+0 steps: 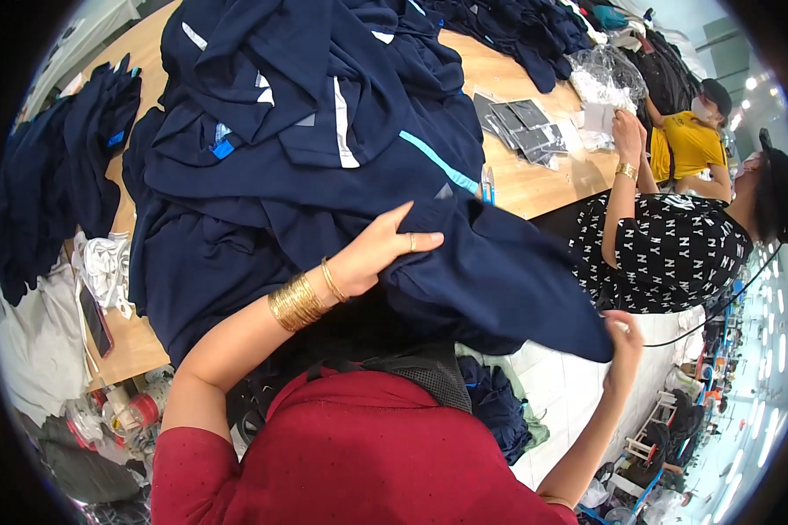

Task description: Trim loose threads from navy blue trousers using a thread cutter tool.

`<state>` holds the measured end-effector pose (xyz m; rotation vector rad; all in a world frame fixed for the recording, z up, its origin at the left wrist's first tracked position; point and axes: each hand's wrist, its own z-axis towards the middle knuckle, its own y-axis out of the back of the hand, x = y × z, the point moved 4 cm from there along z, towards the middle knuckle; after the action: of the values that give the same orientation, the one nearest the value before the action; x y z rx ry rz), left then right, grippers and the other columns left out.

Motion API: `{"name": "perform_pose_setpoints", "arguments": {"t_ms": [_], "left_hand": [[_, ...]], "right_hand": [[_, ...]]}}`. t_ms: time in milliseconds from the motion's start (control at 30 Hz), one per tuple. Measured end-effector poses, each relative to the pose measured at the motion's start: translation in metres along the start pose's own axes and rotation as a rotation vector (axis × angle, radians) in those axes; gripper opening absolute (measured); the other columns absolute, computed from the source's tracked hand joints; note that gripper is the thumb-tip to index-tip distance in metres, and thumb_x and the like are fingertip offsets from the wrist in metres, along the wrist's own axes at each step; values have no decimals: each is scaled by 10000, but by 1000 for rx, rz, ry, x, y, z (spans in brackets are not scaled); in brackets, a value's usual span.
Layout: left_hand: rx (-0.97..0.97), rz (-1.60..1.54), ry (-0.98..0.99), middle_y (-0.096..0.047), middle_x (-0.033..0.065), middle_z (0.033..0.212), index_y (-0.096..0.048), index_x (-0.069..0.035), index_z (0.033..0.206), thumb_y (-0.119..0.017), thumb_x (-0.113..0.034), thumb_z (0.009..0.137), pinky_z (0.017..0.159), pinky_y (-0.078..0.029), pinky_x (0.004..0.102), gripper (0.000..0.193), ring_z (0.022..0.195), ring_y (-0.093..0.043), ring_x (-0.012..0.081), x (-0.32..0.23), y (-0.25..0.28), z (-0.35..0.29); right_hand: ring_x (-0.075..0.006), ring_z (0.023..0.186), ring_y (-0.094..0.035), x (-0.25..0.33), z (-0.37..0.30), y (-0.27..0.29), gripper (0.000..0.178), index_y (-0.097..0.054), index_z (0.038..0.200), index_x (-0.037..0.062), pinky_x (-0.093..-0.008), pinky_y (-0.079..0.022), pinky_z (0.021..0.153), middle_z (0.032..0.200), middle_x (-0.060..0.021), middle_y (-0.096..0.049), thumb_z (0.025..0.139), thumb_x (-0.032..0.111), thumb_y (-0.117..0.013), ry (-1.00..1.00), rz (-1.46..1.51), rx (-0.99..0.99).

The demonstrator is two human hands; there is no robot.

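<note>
A navy garment stretches between my two hands, drawn out to the right past the table edge. My left hand grips its near part, the thumb lying on top of the cloth and some fingers hidden in the folds. At the far right end, my right hand pinches the garment's narrow tip. Beyond my hands rises a large heap of navy garments with white strips. A light blue strip runs along the cloth just above my left hand.
Blue-handled thread snips and dark flat packets lie on the wooden table. At right, a co-worker in a black patterned shirt holds a pale card. A phone rests at left; navy cloth lies low beside me.
</note>
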<state>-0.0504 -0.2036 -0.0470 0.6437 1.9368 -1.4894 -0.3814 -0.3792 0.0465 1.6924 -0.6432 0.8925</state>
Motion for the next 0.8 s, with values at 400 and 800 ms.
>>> {"name": "perform_pose_setpoints", "arguments": {"t_ms": [400, 800], "left_hand": [[612, 632, -189, -481, 285, 1205, -350, 106, 1251, -564, -323, 870, 919, -412, 371, 613, 1123, -495, 365, 60, -139, 3], [847, 686, -186, -569, 280, 896, -399, 89, 1114, -564, -318, 849, 704, -465, 421, 513, 831, -579, 407, 72, -176, -15]], "right_hand": [[-214, 1020, -550, -121, -36, -174, 325, -529, 1085, -27, -348, -439, 885, 1101, -123, -578, 764, 4, -564, 285, 115, 421], [-235, 1045, -553, -124, -14, -141, 417, -479, 1181, -40, -344, -438, 911, 1144, -135, -561, 783, 52, -568, 118, 435, 513]]}}
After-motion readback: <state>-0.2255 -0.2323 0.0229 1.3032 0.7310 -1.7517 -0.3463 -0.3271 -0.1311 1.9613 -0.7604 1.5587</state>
